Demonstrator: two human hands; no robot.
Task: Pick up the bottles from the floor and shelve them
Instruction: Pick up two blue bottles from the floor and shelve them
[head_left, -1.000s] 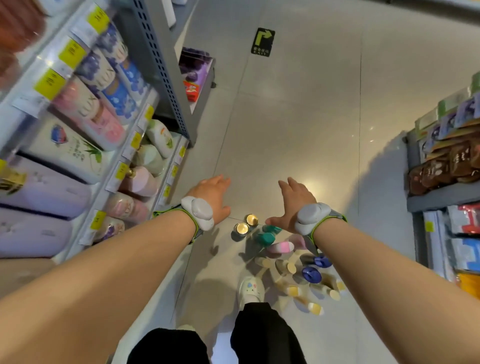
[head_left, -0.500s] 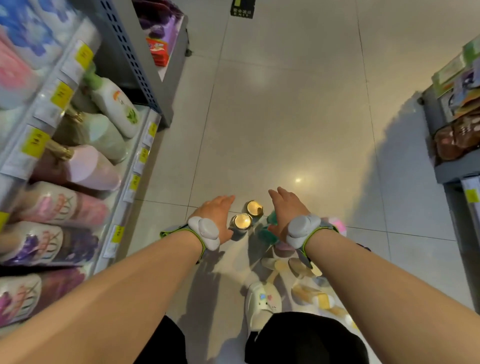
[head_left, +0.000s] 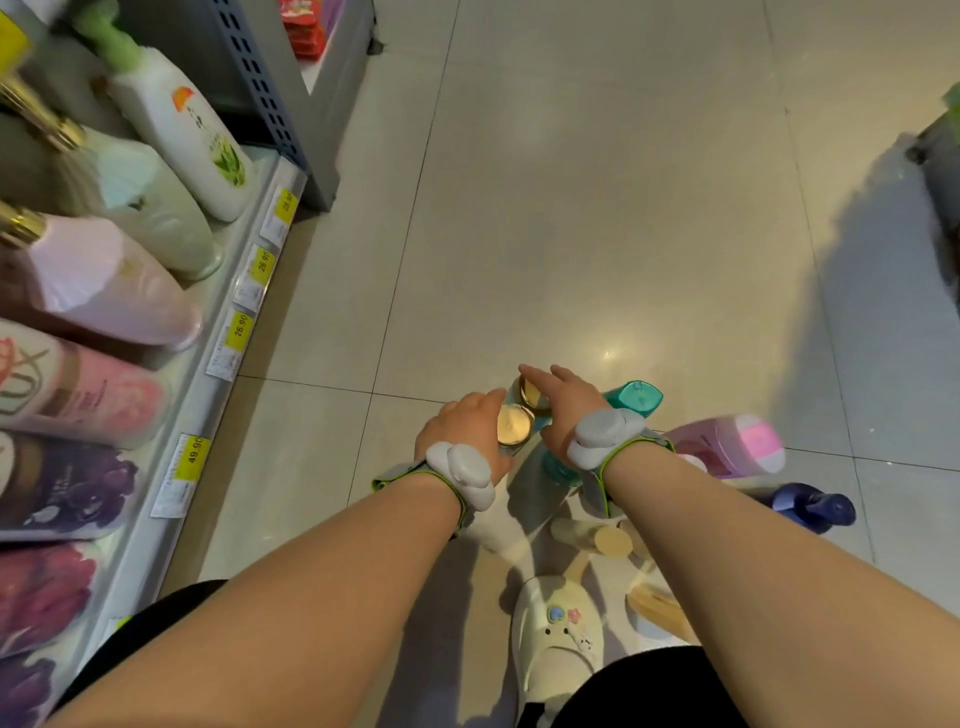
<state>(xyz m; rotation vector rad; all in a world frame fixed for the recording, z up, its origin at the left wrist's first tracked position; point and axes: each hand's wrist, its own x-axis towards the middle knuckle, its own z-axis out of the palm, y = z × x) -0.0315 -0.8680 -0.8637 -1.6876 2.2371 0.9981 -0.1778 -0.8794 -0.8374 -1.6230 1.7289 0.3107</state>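
Note:
Several bottles lie and stand in a cluster on the tiled floor by my feet. Two gold-capped bottles stand upright, the nearer one (head_left: 514, 425) and the farther one (head_left: 532, 392). My left hand (head_left: 465, 428) is against the left side of the nearer one, fingers curved beside its cap. My right hand (head_left: 563, 402) reaches over the farther one with its fingers stretched out. Around them are a teal bottle (head_left: 636, 397), a pink bottle (head_left: 727, 447), a dark blue bottle (head_left: 810, 506) and cream bottles (head_left: 597, 538). Neither hand has lifted anything.
The shelf unit on the left (head_left: 244, 312) holds rows of large body-wash bottles behind yellow price tags. My white shoe (head_left: 558, 639) stands just behind the cluster. Another shelf's corner (head_left: 945, 156) shows at the far right, with open floor tiles ahead.
I have bent lower, so the floor and bottles look closer. Both hands have dropped from above the cluster to the two gold-capped bottles and moved closer together.

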